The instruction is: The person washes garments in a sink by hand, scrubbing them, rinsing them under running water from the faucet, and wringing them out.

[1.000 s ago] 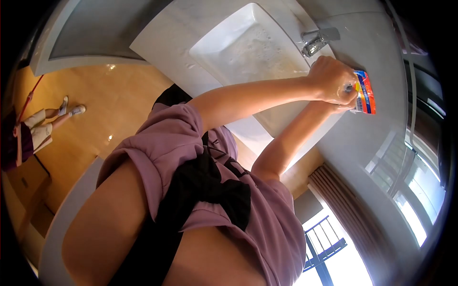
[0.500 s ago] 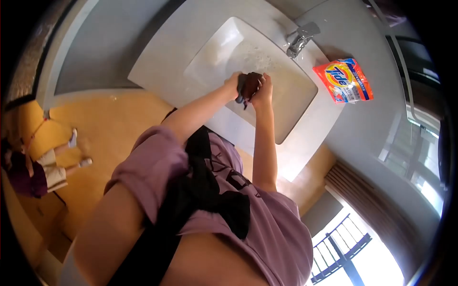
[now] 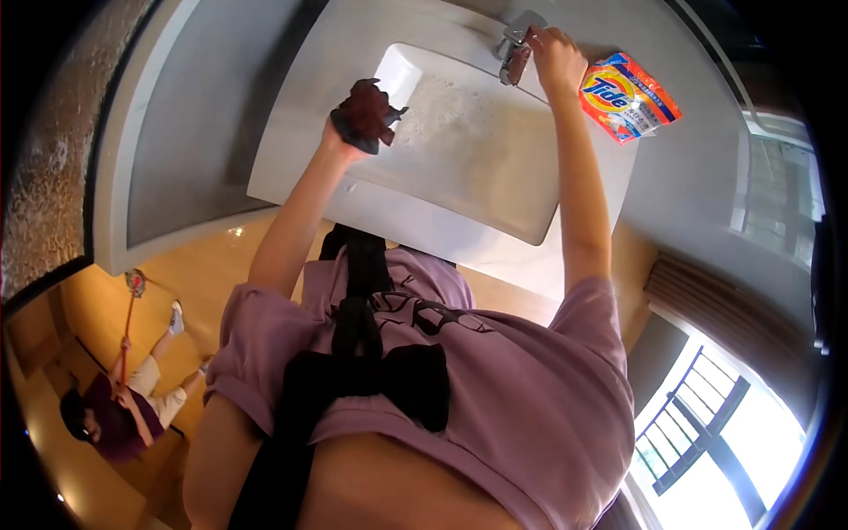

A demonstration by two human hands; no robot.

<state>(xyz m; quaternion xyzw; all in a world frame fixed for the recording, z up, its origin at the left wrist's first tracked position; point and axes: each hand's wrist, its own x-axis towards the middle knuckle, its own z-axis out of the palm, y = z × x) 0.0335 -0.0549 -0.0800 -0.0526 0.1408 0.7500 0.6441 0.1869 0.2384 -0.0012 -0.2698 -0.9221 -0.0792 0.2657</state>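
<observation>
A dark brown and black cloth-like item (image 3: 367,115) is held in my left hand (image 3: 343,141) over the left rim of the white sink (image 3: 477,150). The item covers most of that hand's fingers. My right hand (image 3: 556,62) is at the chrome faucet (image 3: 515,53), its fingers bent around the faucet's end. Close to the right wrist, an orange Tide packet (image 3: 625,97) lies on the counter. Small suds or drops dot the sink basin.
Another person (image 3: 124,406) stands at the lower left with a red-handled mop (image 3: 131,309). A curtain (image 3: 724,327) and a window with a railing (image 3: 693,420) are at the lower right. A mirror-like panel edge runs along the right.
Both hands were together on the dark item over the sink. Now the left hand has carried it left, and the right hand has moved up to the faucet. The view has shifted.
</observation>
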